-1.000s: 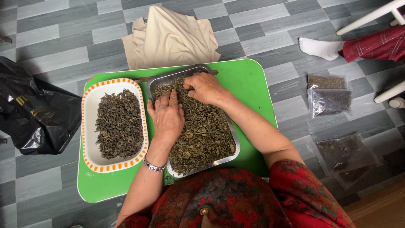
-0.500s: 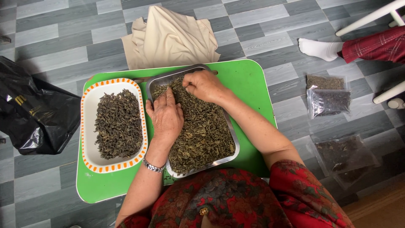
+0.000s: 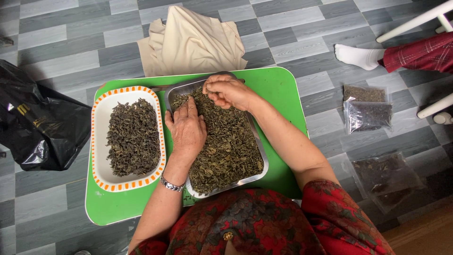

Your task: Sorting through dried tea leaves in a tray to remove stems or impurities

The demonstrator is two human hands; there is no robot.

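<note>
A green table (image 3: 283, 94) stands on a grey tiled floor (image 3: 61, 47). On it sit two dishes side by side. The metal tray (image 3: 259, 163) is full of dry dark green leaves (image 3: 231, 151). Just left of it is a white dish (image 3: 101, 141) with an orange rim, and it holds more leaves.

The left hand (image 3: 188, 130) lies flat and open on the leaves in the tray, fingers together, pointing to the far end. It has a silver bracelet (image 3: 171, 184) on the wrist. The right hand (image 3: 229, 90) is at the far end of the tray, curled over the leaves, fingertips pinched close. I cannot tell if it holds any leaves.

A tan cloth (image 3: 188, 42) lies on the floor past the table. A black bag (image 3: 37, 123) sits to the left. Clear bags (image 3: 368, 108) of dark leaves lie to the right. Another person's foot in a white sock (image 3: 358, 55) is near them.
</note>
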